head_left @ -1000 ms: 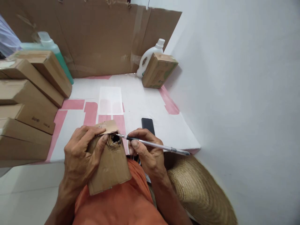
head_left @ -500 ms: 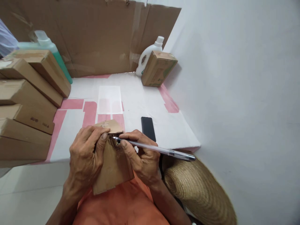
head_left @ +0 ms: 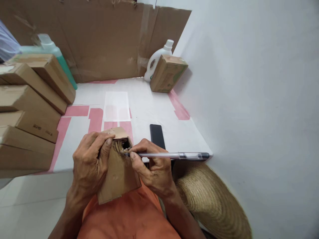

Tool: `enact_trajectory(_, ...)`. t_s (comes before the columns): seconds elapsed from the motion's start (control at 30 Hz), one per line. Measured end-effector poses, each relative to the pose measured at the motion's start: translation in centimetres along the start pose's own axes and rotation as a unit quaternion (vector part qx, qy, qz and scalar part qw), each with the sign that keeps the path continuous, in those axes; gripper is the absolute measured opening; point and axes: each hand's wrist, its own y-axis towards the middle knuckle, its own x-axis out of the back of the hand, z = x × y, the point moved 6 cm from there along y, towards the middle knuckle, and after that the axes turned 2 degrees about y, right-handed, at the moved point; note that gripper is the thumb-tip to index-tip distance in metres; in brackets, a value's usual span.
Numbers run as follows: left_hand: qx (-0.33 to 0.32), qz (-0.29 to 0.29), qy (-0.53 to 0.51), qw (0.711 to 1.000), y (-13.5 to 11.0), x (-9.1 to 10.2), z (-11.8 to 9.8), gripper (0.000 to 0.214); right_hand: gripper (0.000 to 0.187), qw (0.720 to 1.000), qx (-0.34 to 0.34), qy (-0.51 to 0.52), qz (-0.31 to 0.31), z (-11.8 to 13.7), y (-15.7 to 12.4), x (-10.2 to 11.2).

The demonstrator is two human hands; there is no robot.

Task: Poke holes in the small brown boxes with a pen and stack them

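My left hand (head_left: 91, 159) grips the left side of a small cardboard box (head_left: 118, 182), its thumb and fingers over the upper edge. The box leans toward me at the table's front edge, with a torn, dark hole near its top corner. Between the thumb and fingers of my right hand (head_left: 152, 166) is a clear-barrelled pen (head_left: 171, 155) with a black end. The pen lies nearly level, its tip at the lower rim of the torn hole. Just beyond my right hand a black phone (head_left: 157, 135) lies on the table.
Several cardboard boxes (head_left: 32, 126) stand along the left, before a bottle of green liquid (head_left: 65, 64). A white jug (head_left: 157, 59) and another box (head_left: 169, 73) stand at the back right. A white sheet (head_left: 116, 106) lies mid-table. A straw hat (head_left: 211, 199) is at lower right.
The pen has swung from a slant to nearly level, and its tip has shifted slightly down. More of the torn hole now shows. My left hand still grips the box.
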Motion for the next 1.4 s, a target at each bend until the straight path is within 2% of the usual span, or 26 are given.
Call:
enact_trajectory(0.33,-0.002,-0.005,0.000,1.000,0.1,-0.1,-0.2,0.023,0.015,0.998,0.001,-0.029,-0.061,-0.3,-0.2,2.3)
enact_trajectory(0.47,-0.001,-0.007,0.001,1.000,0.1,0.1,-0.3,0.023,0.008,0.984,0.000,0.039,-0.174,-0.3,-0.7,4.2)
enact_trajectory(0.53,-0.001,-0.009,0.002,1.000,0.0,0.2,-0.2,0.024,0.010,0.975,-0.030,0.069,-0.207,-1.7,-0.6,5.0)
enact_trajectory(0.57,-0.001,-0.008,0.003,1.000,-0.1,0.3,-0.1,0.023,0.017,0.978,-0.060,0.056,-0.193,-2.9,-0.2,5.0)
enact_trajectory(0.6,-0.001,-0.010,0.004,1.000,-0.1,0.3,-0.1,0.023,0.024,0.983,-0.102,0.015,-0.153,-4.5,0.2,4.7)
enact_trajectory(0.63,-0.002,-0.010,0.004,1.000,-0.2,0.4,0.0,0.023,0.030,0.983,-0.153,-0.049,-0.088,-6.5,0.7,4.0)
enact_trajectory(0.67,-0.005,-0.011,0.003,1.000,-0.2,0.4,0.0,0.023,0.035,0.969,-0.209,-0.133,-0.008,-8.7,0.9,3.1)
enact_trajectory(0.7,-0.008,-0.011,0.003,1.000,-0.3,0.4,0.0,0.022,0.036,0.933,-0.263,-0.231,0.083,-11.1,0.9,2.2)
enact_trajectory(0.73,-0.011,-0.011,0.001,1.000,-0.3,0.4,0.0,0.022,0.035,0.881,-0.306,-0.314,0.176,-13.5,0.7,1.3)
enact_trajectory(0.83,-0.014,-0.010,0.005,1.000,-0.5,0.4,0.0,0.022,0.033,0.828,-0.348,-0.373,0.232,-17.7,0.5,-0.4)
enact_trajectory(0.93,-0.015,-0.019,0.011,1.000,-0.6,0.7,0.1,0.022,0.034,0.813,-0.362,-0.392,0.234,-19.2,0.0,-1.5)
enact_trajectory(1.03,-0.023,-0.024,0.019,0.999,-0.6,0.8,0.1,0.022,0.039,0.807,-0.369,-0.403,0.226,-18.9,-0.4,-1.4)
enact_trajectory(1.1,-0.028,-0.023,0.025,0.999,-0.5,0.8,0.0,0.022,0.044,0.806,-0.373,-0.409,0.208,-18.4,-0.6,-0.4)
enact_trajectory(1.17,-0.028,-0.020,0.024,0.999,-0.5,0.7,0.1,0.023,0.047,0.804,-0.375,-0.428,0.171,-17.9,-0.8,1.4)
enact_trajectory(1.3,-0.026,-0.024,0.016,0.999,-0.5,0.7,0.2,0.023,0.058,0.780,-0.419,-0.464,0.019,-17.9,-2.0,6.5)
enact_trajectory(1.4,-0.033,-0.025,0.013,0.999,-0.5,0.7,0.2,0.021,0.061,0.776,-0.468,-0.422,-0.017,-19.3,-3.6,8.5)
